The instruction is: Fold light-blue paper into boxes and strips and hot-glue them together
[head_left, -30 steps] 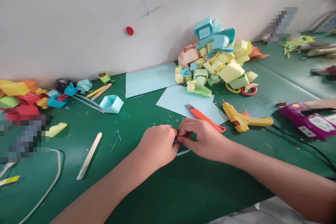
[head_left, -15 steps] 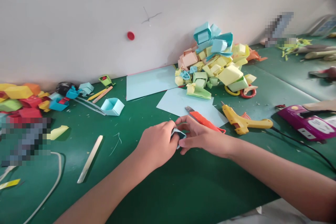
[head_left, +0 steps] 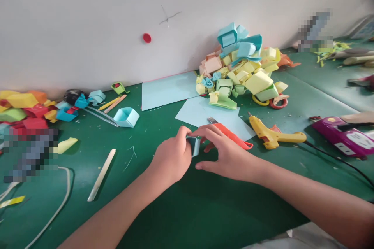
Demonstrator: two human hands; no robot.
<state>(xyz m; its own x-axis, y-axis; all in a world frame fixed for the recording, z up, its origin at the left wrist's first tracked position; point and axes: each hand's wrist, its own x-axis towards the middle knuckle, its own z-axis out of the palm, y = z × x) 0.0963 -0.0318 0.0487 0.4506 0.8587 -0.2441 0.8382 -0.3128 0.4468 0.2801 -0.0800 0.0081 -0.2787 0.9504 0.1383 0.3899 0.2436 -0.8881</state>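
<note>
A small light-blue folded paper piece (head_left: 194,146) is in the grip of my left hand (head_left: 172,155), its fingers wrapped round it and hiding part of it. Close on its right is my right hand (head_left: 224,151), thumb and fingers spread apart; its fingertips are near the paper's upper edge, and I cannot tell whether they touch it. Just beyond my right hand lies an orange utility knife (head_left: 233,137) on a light-blue paper sheet (head_left: 193,113). An open light-blue paper box (head_left: 126,117) stands on the green table to the left.
A heap of folded paper pieces (head_left: 248,66) leans by the wall. To the right lie a yellow glue gun (head_left: 274,134), its black cord and a purple power strip (head_left: 341,136). Scissors (head_left: 279,102) show under the heap. A pale stick (head_left: 101,175) and coloured paper boxes (head_left: 26,113) are left.
My right thumb and fingers have opened and drawn away from the paper piece. It stays in my left hand, now turned so that more of its side shows.
</note>
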